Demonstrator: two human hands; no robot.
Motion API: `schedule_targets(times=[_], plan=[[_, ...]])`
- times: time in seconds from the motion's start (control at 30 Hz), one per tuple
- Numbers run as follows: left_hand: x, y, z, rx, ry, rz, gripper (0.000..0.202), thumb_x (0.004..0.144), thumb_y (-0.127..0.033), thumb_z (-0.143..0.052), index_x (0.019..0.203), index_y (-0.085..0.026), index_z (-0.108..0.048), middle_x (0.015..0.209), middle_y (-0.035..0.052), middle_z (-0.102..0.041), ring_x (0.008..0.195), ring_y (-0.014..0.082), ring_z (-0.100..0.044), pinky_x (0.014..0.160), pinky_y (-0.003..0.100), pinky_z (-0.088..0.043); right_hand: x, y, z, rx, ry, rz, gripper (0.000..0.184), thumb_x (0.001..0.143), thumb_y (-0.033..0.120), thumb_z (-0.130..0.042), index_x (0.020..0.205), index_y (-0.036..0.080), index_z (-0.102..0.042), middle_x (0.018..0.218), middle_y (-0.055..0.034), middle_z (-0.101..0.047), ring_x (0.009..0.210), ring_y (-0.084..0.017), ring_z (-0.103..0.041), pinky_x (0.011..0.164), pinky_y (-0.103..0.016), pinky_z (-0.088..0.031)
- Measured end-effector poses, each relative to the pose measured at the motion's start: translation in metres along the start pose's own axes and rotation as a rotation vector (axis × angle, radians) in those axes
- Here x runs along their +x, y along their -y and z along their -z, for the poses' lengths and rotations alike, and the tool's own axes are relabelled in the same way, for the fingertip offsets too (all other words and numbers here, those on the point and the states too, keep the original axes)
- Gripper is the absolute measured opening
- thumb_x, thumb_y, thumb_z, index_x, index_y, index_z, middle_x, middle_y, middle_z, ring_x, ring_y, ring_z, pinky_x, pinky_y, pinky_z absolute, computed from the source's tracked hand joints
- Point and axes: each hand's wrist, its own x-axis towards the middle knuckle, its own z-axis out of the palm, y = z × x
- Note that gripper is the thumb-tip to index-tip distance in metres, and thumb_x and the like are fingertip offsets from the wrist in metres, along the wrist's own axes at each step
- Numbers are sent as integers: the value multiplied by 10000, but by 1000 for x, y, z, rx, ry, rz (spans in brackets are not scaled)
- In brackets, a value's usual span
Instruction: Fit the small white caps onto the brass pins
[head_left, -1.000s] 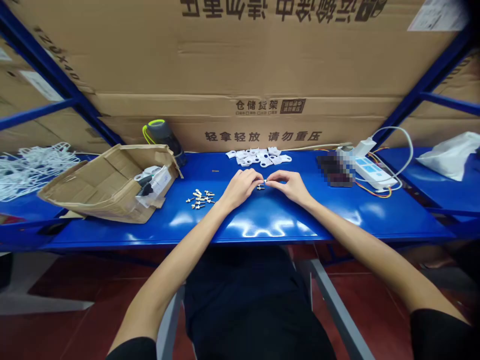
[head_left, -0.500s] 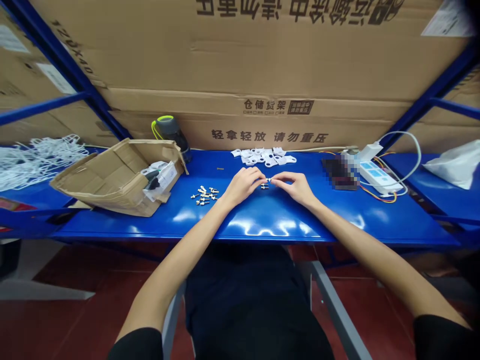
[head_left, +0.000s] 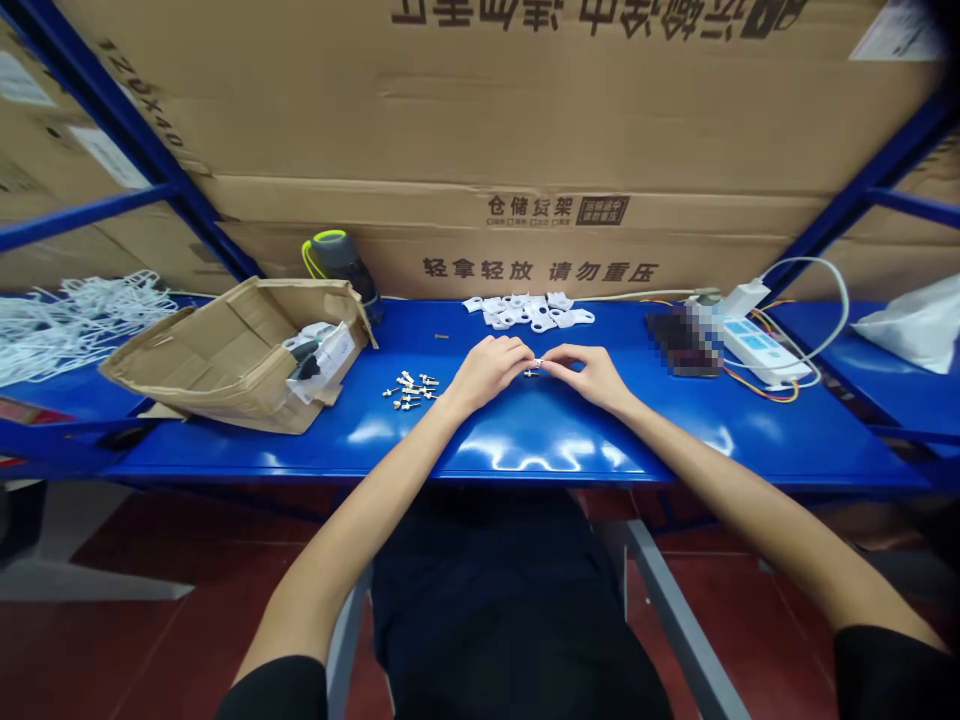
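Observation:
Both hands rest on the blue shelf [head_left: 525, 440], fingertips meeting over a small metal screw part [head_left: 536, 364]. My left hand [head_left: 487, 370] pinches it from the left. My right hand [head_left: 589, 372] pinches it from the right. A second small metal piece [head_left: 529, 374] lies on the shelf just beneath them. A scatter of several similar metal screws [head_left: 409, 390] lies to the left of my left hand. A pile of white plastic clips [head_left: 529, 312] sits just beyond the hands.
An open cardboard box [head_left: 232, 350] holding bagged parts lies on its side at left, with a dark bottle [head_left: 341, 265] behind it. A white power strip [head_left: 757, 335] with cables is at right, white netting [head_left: 67, 315] far left, and large cartons [head_left: 510, 140] behind.
The hands have stayed together on the small metal part, with only slight finger movement. The view shifted a little between the earliest frame and now.

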Motion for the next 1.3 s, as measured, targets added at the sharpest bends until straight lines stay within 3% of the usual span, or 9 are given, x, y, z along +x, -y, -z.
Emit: schedule_targets(times=[0.33,0.67,0.87,1.3], plan=[[1,0,-4,-17,-92,65,244,1091,-377,-536,1063,-212,-713,1085,37,-760,997,187,-686,844,345,-427,4,-2,0,-70,-53,-11,339,957,534,-660,980,235,-820,958,-46,-811,752,-212,-667,731,-361,-515],[2,3,-8,-26,-67,125,223,1083,-362,-555,1053,-214,-719,1079,37,-759,1014,197,-684,855,345,-421,7,-2,-1,-94,-45,-51,316,960,497,-650,952,218,-798,947,-46,-808,745,-203,-651,732,-350,-507],[1,11,-14,-31,-14,183,227,1085,-350,-549,1049,-216,-728,1083,36,-749,1034,202,-674,894,349,-426,16,-15,-5,-114,-12,-37,302,949,490,-661,949,231,-818,970,-55,-815,820,-230,-701,806,-370,-529],[2,17,-23,13,88,203,201,1077,-288,-549,1058,-208,-732,1078,56,-733,1039,223,-655,875,343,-437,24,-31,-7,-178,25,-11,232,924,416,-683,900,225,-811,950,-67,-763,770,-205,-663,795,-359,-523]])
